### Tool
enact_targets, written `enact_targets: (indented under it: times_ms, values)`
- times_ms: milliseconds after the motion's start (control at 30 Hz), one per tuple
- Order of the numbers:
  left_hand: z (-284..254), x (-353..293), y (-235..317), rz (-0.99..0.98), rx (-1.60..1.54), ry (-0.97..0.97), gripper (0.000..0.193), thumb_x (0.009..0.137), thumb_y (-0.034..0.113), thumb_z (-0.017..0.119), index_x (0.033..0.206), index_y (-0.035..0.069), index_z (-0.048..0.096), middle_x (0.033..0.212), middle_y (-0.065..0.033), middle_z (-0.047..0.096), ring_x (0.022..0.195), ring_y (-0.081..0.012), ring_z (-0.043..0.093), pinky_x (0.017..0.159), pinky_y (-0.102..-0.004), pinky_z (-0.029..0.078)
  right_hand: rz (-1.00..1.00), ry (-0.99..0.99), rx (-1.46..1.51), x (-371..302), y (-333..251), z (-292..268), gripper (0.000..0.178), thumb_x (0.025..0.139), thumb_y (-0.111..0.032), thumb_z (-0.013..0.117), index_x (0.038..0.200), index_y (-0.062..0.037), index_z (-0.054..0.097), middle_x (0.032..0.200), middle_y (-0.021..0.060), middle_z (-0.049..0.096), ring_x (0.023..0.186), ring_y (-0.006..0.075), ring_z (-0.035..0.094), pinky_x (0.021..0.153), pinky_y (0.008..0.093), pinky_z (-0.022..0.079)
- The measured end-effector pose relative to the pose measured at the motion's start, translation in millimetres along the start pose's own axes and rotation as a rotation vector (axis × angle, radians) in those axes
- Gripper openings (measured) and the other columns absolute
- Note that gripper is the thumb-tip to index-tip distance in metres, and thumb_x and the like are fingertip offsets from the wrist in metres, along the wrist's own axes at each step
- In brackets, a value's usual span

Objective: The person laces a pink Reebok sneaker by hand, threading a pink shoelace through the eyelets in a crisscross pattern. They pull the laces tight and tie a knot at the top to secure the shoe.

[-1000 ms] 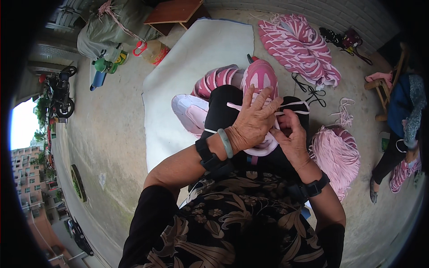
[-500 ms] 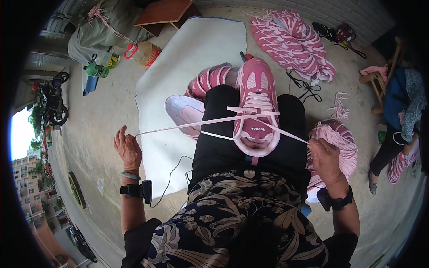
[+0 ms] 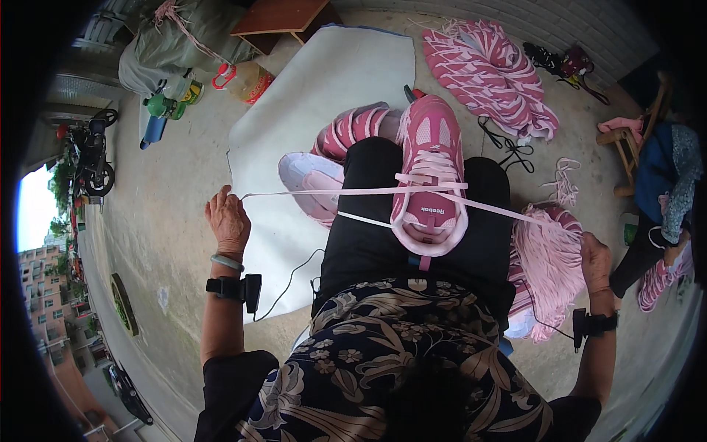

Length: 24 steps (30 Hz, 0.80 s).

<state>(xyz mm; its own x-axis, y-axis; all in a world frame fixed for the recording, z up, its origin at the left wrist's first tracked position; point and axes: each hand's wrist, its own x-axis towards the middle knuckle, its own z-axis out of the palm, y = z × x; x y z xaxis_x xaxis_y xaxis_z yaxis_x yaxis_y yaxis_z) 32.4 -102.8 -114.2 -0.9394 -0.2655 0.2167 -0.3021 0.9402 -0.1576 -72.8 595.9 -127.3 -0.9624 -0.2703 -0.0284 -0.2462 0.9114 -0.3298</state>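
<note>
A pink sneaker lies across my lap, toe pointing away, its heel opening toward me. Pale pink shoelace is threaded through its eyelets and stretches out to both sides. At the left, my left hand is closed on one lace end and holds it taut. My right hand is closed far to the right, in line with the other lace end, which runs in front of a bundle of pink laces. That end blends into the bundle close to the hand.
Pink shoe pieces lie on a white sheet beyond my left knee. A large heap of pink uppers sits at the far right on the floor. Bottles and a wooden stool stand far left. Another person sits at the right.
My right hand has moved outward to the right, drawing its lace end out longer. My left hand has risen slightly in the picture. The crossed laces over the shoe look flatter and tighter.
</note>
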Motion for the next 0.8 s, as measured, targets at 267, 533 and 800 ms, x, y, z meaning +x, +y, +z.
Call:
enact_targets:
  times_ms: [267, 533, 800]
  values:
    - [-46.4, 20.2, 160.2, 0.304, -1.065, -0.302, 0.012, 0.08, 0.009, 0.061, 0.087, -0.001, 0.064, 0.073, -0.0102, 0.062, 0.064, -0.0206, 0.06, 0.059, -0.0295, 0.047, 0.351, -0.276, 1.043, 16.3, -113.9, 63.6, 0.01, 0.084, -0.008, 0.059, 0.086, 0.0006, 0.064, 0.063, -0.0005, 0.055, 0.057, 0.0102, 0.051, 0.057, 0.0231, 0.043]
    - [-80.6, 12.6, 284.4, 0.165, -1.386, -1.129, 0.022, 0.089, 0.023, 0.055, 0.094, 0.001, 0.059, 0.064, -0.001, 0.055, 0.044, -0.0054, 0.05, 0.04, -0.0176, 0.04, 0.547, -0.441, 1.638, 53.7, -195.1, 62.7, 0.014, 0.083, -0.014, 0.062, 0.089, -0.0017, 0.065, 0.066, -0.0013, 0.055, 0.053, 0.0058, 0.048, 0.047, 0.0202, 0.039]
    - [-78.9, 23.5, 300.7, -0.188, -1.4, -1.005, 0.024, 0.085, 0.012, 0.058, 0.102, -0.001, 0.047, 0.064, -0.005, 0.058, 0.043, -0.0087, 0.054, 0.035, -0.0178, 0.04, 0.258, -0.15, 1.659, 73.3, -216.6, 84.7, 0.011, 0.085, -0.011, 0.06, 0.09, -0.0034, 0.065, 0.068, -0.0019, 0.056, 0.058, 0.0041, 0.049, 0.05, 0.019, 0.041]
